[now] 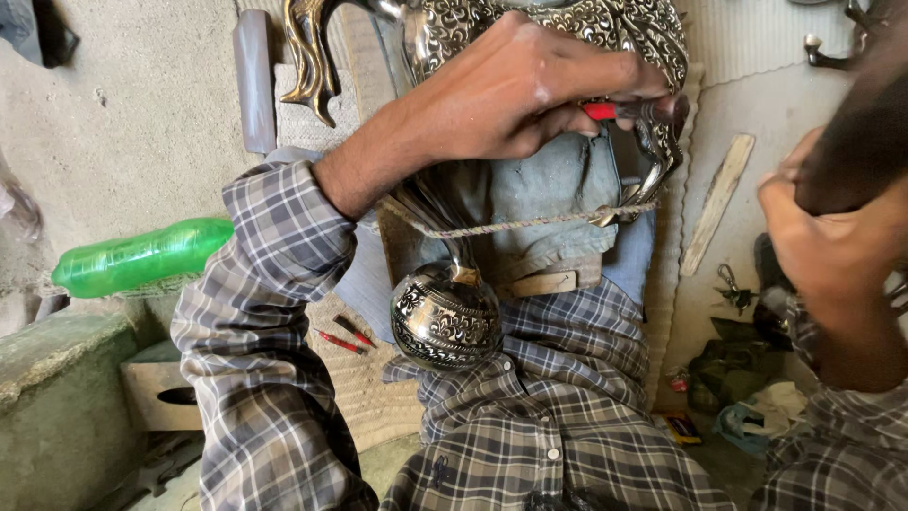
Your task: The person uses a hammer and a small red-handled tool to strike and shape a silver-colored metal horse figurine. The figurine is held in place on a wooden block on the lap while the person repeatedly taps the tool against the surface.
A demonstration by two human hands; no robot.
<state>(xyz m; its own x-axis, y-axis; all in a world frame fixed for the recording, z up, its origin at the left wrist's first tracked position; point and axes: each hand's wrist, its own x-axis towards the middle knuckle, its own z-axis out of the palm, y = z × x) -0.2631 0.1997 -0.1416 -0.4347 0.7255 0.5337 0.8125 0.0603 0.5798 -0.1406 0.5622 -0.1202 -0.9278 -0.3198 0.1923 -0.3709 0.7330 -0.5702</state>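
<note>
While the left hand (515, 90) is clenching a red-handled tool (624, 111) against the engraved metal vessel (530, 38), much of its surface is already showing pattern. At three o'clock, the right hand (828, 232) is gripping a dark object (856, 142); what remains, I cannot tell.

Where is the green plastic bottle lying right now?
In the head view, the green plastic bottle lies on its side at far left, beside the left sleeve, above a wooden block.

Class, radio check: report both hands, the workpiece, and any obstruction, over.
Left hand gripping a red-handled tool against the engraved metal vessel. Right hand raised at frame edge, holding something dark and blurred. Twisted cord across the lap.
</note>
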